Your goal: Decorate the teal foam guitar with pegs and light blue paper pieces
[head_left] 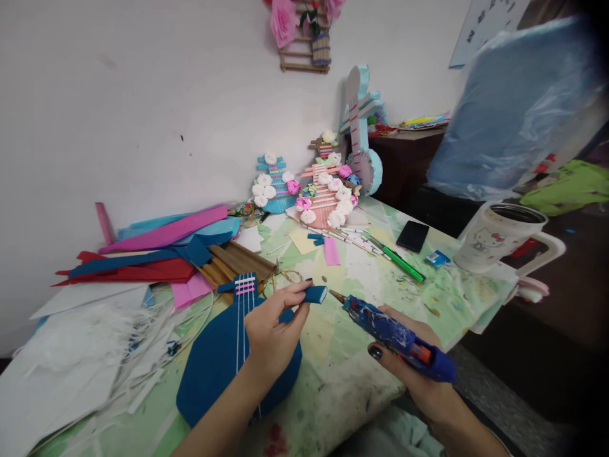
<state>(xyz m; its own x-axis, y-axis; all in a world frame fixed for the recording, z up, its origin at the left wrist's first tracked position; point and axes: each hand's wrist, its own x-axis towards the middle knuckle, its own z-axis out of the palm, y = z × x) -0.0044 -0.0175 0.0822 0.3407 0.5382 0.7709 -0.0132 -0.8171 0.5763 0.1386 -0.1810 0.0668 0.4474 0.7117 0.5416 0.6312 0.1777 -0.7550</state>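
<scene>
Left hand [273, 333]: grip clamped on a small blue piece [314, 294], thumb on top, fingers under, one end sticking out to the right. The piece is in the air above the surface [342, 374], just past the neck of the blue guitar [209, 368] lying flat below the wrist.

Right hand [419, 374]: grip closed round the handle of the glue gun [397, 336]. Nozzle [337, 296] points left and slightly up at the free end of the piece, very near it but apart. Cannot tell whether a finger is on the trigger.

Step in hand, as I read it: putting glue on the piece's end.
- Bring the nozzle to the bare end face, not the sides where the fingers pinch.
- A small bead should do; the piece is little and excess would run onto the fingertips.
- Hold the piece level so glue does not drip onto the guitar strings.
- Pinching further back would leave more margin from the hot tip.

Pose: left forearm comes in from lower centre, crossing over the guitar body, wrist bent back, palm facing right. Right forearm enters from the lower right corner, wrist low, gun angled up and left across the surface edge.

Around: paper strips [162, 247] at left, phone [412, 235], mug [499, 238] at right.
</scene>
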